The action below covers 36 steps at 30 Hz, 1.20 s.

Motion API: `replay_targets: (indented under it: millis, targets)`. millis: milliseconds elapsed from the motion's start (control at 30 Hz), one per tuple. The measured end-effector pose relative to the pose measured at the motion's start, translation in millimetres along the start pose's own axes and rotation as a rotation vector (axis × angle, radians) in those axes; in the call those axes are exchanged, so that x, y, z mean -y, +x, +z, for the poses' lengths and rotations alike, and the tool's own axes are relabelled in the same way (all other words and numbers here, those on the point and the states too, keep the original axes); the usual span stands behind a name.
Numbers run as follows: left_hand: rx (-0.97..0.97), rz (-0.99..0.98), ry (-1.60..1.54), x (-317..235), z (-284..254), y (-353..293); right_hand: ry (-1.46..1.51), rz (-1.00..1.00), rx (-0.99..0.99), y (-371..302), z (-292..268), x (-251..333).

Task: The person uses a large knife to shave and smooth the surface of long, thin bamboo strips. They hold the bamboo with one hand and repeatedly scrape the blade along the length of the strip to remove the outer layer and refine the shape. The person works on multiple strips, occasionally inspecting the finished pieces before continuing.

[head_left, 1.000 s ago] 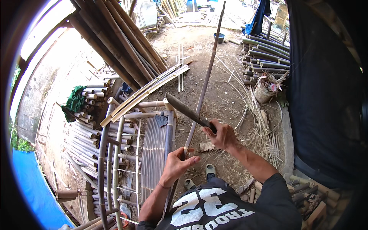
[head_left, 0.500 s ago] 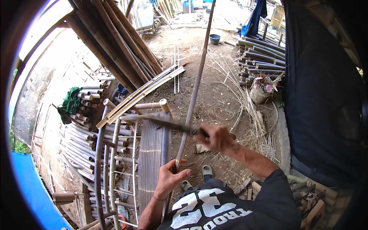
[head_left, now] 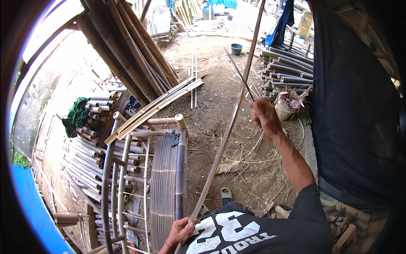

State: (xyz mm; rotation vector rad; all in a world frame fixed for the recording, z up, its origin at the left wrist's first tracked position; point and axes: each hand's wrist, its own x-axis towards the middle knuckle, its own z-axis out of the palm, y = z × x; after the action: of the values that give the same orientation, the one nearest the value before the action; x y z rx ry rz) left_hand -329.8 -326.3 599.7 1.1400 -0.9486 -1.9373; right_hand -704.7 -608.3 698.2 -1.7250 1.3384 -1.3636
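The head view shows the left grip [head_left: 182, 230] grasping a long bamboo strip [head_left: 230, 122] close to its lower end, the fingers curled over it near the front of the dark shirt [head_left: 270, 228]. From there the strip slants up and away to the right, passing just left of the right grip [head_left: 267, 116]. That right grip is clenched on the handle of a long knife [head_left: 249, 90], whose blade points up and to the left of the hand and crosses the line of the strip; whether the two touch, I cannot tell.

Left of the left grip stands a bamboo frame [head_left: 180, 169] with a slatted panel [head_left: 163, 182], and a dark rag [head_left: 172, 138] lies at the panel's far end. Beyond the rag, split bamboo lengths [head_left: 156, 109] rest slantwise over the frame's far end. Well to the left of both grips, a green cloth [head_left: 77, 114] hangs over stacked poles.

Just right of the right grip sits a stuffed sack [head_left: 285, 108], with a pile of cut bamboo [head_left: 292, 70] behind it. A dark bucket [head_left: 237, 49] stands on the ground well beyond the right grip.
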Motion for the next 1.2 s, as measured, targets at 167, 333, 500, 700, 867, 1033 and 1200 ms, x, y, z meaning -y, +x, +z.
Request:
replay_targets:
  millis: [167, 333, 500, 700, 867, 1033, 1200]
  targets:
    - [-0.014, 0.014, 0.816, -17, 7, 20, 0.34, -0.002, -0.008, -15, 39, 28]
    - [-0.052, 0.286, 0.98, -89, 30, 72, 0.294, 0.041, -0.015, -28, 66, 42]
    - [0.198, 0.314, -0.11, -125, 67, 139, 0.214, 0.03, 0.132, -42, 80, 54]
    - [-0.038, 0.282, -0.087, -136, 62, 135, -0.466, -0.38, 0.214, -72, 82, 26]
    - [-0.062, 0.222, -0.091, -130, 59, 124, -0.468, -0.271, 0.156, -88, 95, 13]
    - [-0.097, 0.192, -0.033, -125, 56, 118, -0.388, -0.579, 0.384, -82, 98, 17]
    - [-0.065, 0.216, -0.053, -121, 58, 112, -0.384, -0.222, 0.238, -75, 95, 14]
